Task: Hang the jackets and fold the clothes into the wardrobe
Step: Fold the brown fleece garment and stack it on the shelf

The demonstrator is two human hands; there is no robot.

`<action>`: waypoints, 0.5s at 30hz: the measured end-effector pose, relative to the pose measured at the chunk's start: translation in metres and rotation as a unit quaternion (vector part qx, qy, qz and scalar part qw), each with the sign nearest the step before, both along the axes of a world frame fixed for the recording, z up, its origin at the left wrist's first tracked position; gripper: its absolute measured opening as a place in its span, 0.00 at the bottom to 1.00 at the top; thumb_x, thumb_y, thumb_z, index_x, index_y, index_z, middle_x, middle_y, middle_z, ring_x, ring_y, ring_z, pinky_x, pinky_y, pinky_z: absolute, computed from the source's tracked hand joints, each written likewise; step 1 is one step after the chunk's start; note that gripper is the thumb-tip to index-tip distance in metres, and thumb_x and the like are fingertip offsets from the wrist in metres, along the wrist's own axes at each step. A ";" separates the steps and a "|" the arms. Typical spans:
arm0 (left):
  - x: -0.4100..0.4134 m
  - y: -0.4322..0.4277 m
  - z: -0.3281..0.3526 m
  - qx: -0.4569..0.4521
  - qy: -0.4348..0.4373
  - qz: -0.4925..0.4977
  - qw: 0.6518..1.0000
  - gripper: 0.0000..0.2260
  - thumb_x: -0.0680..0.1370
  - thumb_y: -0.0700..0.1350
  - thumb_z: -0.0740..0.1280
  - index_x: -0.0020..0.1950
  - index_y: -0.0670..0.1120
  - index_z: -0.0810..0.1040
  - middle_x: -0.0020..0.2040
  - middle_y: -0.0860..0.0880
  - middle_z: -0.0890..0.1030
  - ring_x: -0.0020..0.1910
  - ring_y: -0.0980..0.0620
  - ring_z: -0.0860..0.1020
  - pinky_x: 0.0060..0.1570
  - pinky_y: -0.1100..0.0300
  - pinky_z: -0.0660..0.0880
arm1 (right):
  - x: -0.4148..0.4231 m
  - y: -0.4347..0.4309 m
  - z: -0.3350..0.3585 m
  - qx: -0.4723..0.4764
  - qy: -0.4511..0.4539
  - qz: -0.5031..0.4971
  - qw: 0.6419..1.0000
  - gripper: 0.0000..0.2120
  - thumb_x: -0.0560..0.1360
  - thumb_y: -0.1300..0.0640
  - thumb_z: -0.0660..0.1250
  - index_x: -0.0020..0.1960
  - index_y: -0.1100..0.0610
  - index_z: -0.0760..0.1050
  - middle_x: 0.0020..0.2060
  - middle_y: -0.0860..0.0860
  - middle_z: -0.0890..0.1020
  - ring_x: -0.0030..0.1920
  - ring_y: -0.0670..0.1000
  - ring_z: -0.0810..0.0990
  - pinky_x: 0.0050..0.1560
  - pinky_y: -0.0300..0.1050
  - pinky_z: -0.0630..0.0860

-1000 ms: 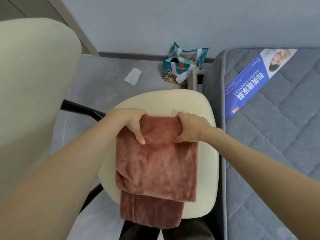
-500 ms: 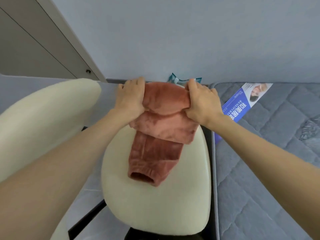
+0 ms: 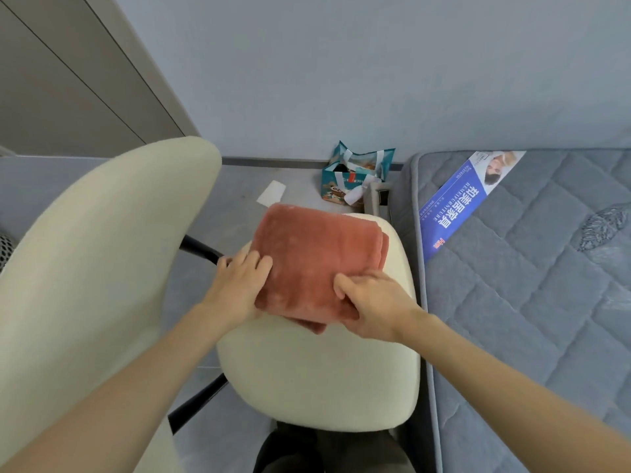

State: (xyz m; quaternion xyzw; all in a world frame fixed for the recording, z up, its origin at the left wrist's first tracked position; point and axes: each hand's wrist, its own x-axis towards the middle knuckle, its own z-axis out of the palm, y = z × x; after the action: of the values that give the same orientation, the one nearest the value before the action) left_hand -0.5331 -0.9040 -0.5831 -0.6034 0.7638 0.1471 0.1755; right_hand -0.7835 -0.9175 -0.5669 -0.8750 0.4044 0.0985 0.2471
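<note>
The folded fleece garment [image 3: 307, 254] lies at 12 o'clock on the chair seat [image 3: 317, 370]. The left hand [image 3: 235, 288] and right hand [image 3: 375, 302] grasp its 7 and 5 o'clock corners. It looks soft, light and floppy, so it is better to support it underneath.

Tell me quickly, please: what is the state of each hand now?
Left hand: grips the left edge of the folded pink garment.
Right hand: grips its near right corner.

Cream chair seat [image 3: 317, 370]: folded rust-red garment [image 3: 307, 254] over far end. Grey floor [image 3: 239, 206]: teal gift bag [image 3: 355, 179], white paper [image 3: 271, 192]. Grey mattress [image 3: 529, 302]: blue leaflet [image 3: 461, 206].
</note>
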 end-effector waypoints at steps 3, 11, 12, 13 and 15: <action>0.003 0.003 0.007 0.082 0.075 0.073 0.991 0.18 0.62 0.56 0.74 0.41 0.53 0.68 0.48 0.53 0.61 0.51 0.52 0.60 0.50 0.57 0.62 | 0.003 0.013 -0.001 0.038 -0.049 -0.123 0.990 0.08 0.73 0.49 0.64 0.50 0.49 0.70 0.39 0.44 0.75 0.45 0.52 0.77 0.39 0.43 0.64; -0.055 0.002 -0.017 -0.117 0.164 0.118 0.972 0.23 0.81 0.54 0.52 0.77 0.56 0.56 0.79 0.50 0.51 0.77 0.45 0.48 0.72 0.40 0.48 | 0.044 0.017 -0.036 -0.035 -0.032 -0.337 0.940 0.24 0.82 0.49 0.50 0.78 0.44 0.51 0.78 0.49 0.48 0.77 0.59 0.43 0.73 0.65 0.43; -0.060 0.002 -0.029 -0.096 0.149 0.126 0.976 0.23 0.81 0.56 0.48 0.77 0.59 0.51 0.79 0.53 0.46 0.77 0.46 0.43 0.72 0.38 0.44 | 0.047 0.020 -0.048 -0.009 -0.030 -0.348 0.937 0.25 0.82 0.47 0.47 0.78 0.41 0.46 0.78 0.47 0.43 0.77 0.58 0.38 0.72 0.68 0.42; -0.063 0.001 -0.040 -0.089 0.145 0.139 0.976 0.24 0.81 0.56 0.46 0.77 0.60 0.49 0.79 0.54 0.45 0.77 0.47 0.41 0.72 0.37 0.43 | 0.048 0.022 -0.058 0.002 -0.032 -0.355 0.934 0.25 0.82 0.46 0.45 0.77 0.39 0.42 0.78 0.45 0.40 0.76 0.57 0.34 0.71 0.71 0.42; -0.064 0.001 -0.060 -0.096 0.152 0.162 0.970 0.23 0.81 0.56 0.45 0.77 0.61 0.49 0.79 0.55 0.45 0.77 0.46 0.41 0.72 0.35 0.46 | 0.049 0.024 -0.078 -0.003 -0.037 -0.362 0.932 0.25 0.81 0.44 0.43 0.75 0.36 0.38 0.77 0.43 0.37 0.75 0.56 0.31 0.70 0.71 0.42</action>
State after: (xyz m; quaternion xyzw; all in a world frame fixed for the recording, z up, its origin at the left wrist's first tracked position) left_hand -0.5967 -0.9032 -0.6431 -0.7036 0.6842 0.1898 -0.0271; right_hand -0.7348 -0.8937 -0.6448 -0.6733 0.6841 -0.0314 0.2788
